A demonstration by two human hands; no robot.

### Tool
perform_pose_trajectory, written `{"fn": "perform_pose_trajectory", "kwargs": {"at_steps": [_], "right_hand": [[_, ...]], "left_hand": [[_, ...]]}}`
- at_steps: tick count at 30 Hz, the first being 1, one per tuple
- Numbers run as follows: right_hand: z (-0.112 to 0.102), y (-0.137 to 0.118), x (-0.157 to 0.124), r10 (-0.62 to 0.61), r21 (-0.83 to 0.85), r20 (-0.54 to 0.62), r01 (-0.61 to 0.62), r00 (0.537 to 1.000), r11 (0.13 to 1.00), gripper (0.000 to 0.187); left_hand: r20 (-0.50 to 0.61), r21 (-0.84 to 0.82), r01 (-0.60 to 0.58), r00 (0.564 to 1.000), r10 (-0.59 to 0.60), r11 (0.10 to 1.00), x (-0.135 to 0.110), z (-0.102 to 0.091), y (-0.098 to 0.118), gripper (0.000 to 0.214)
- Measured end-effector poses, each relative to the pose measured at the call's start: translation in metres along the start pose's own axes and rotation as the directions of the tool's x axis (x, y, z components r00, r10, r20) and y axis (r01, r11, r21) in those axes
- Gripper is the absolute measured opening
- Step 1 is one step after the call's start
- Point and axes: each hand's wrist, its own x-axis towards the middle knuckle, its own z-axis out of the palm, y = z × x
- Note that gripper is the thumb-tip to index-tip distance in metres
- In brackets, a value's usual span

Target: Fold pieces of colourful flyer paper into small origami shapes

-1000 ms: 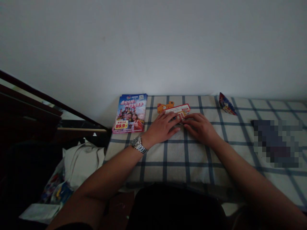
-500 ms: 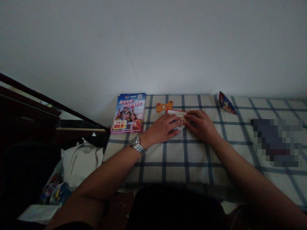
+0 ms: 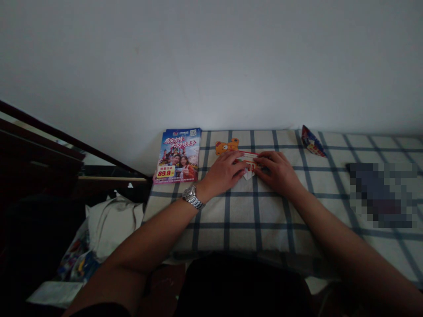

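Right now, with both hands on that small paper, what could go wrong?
The folded paper lies on a checked cloth, so a crease pressed by the left hand and right hand may come out crooked. The left hand's fingers lie close to the orange bear cutout and might nudge it. The dim light may hide misaligned edges.

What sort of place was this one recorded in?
Probably a room at home, dimly lit: a checked cloth over a surface against a bare white wall, with a stack of flyers and a folded paper shape on it.
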Motion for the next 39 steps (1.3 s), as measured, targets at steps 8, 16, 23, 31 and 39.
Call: {"fn": "perform_pose_trajectory", "kwargs": {"at_steps": [8,16,23,31,39], "right_hand": [[-0.0003,-0.0013,0.0009,-0.008,0.019,0.015,0.008,1.0,1.0,0.027],[-0.0015,-0.0018,0.001,-0.011,0.024,0.024,0.011,1.0,1.0,0.028],[-0.0017,-0.0029,0.0008,-0.004,0.04,0.019,0.003,1.0,0.999,0.042],[-0.0036,-0.0031,0.0015,-0.005,0.045,0.032,0.004,0.999,0.999,0.044],[-0.0006,0.0002,0.0002,0.006,0.041,0.026,-0.007,1.0,0.999,0.047]], "left_hand": [[0.028,-0.007,0.073,0.997,-0.073,0.997,0.0036,-0.0024,-0.0015,0.022],[-0.007,0.064,0.159,0.987,-0.159,0.985,0.0002,-0.0035,-0.0018,0.046],[-0.01,0.066,0.155,0.988,-0.154,0.986,0.0011,-0.0038,-0.0024,0.049],[-0.02,0.055,0.16,0.987,-0.159,0.986,0.0014,-0.0045,-0.0016,0.049],[-0.032,0.054,0.158,0.987,-0.156,0.986,0.001,-0.0047,-0.0012,0.048]]}}
